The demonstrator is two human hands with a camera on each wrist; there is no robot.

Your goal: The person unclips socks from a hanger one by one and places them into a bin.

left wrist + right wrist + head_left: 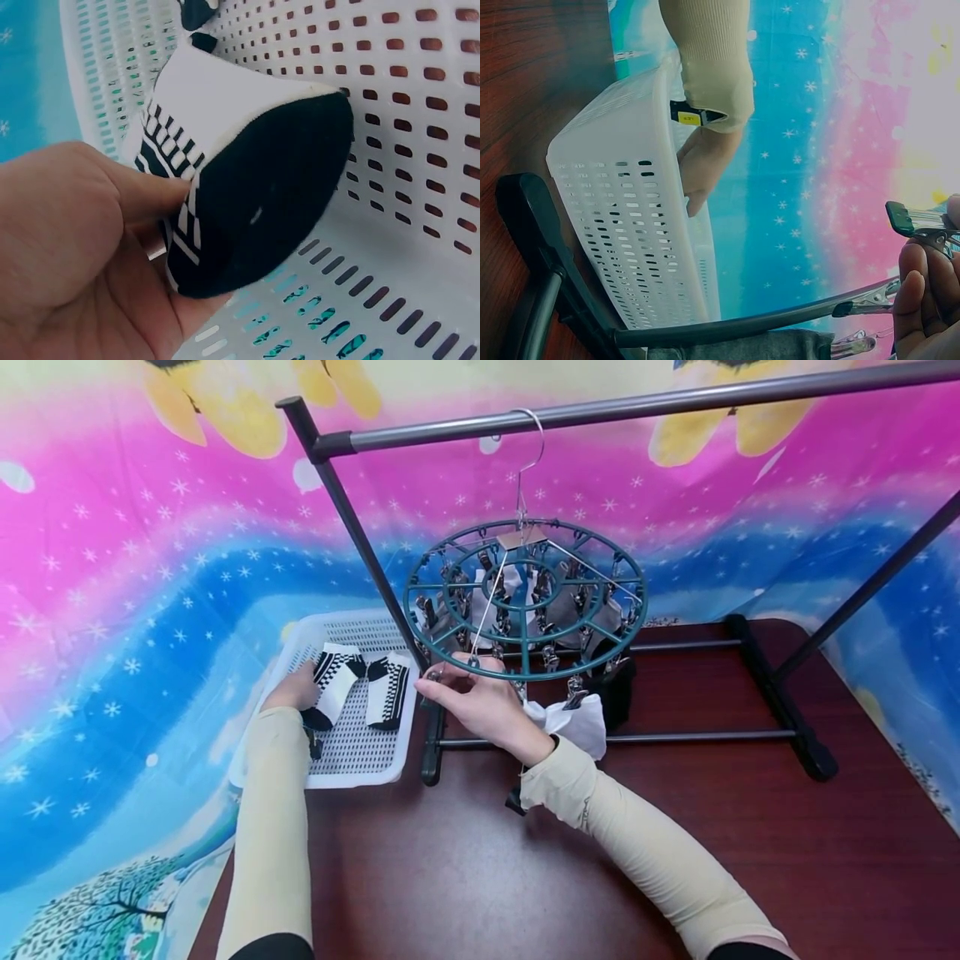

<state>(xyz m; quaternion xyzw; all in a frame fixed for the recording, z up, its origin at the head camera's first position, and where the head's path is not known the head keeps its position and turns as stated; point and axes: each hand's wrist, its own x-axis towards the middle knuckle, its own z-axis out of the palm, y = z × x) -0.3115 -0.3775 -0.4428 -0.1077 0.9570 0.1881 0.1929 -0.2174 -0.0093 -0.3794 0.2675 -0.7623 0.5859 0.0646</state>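
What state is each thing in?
White perforated plastic basket: upright.
Black-and-white checkered fabric sock: gripped by left hand.
Second checkered sock: lying inside the basket, ungripped.
Small metal clip: pinched by right hand; open or closed unclear.
Round green hanger: hooked over grey metal rail.
White fabric garment: clipped, hanging below the hanger.

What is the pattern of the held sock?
The sock is white with black checks and a black end, clearest in the left wrist view.

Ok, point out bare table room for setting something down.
Bare: table between the left sleeve and right sleeve, nearer than the basket; also right of both, in front of the rack. Crowded: under the round hanger, where clothes hang.
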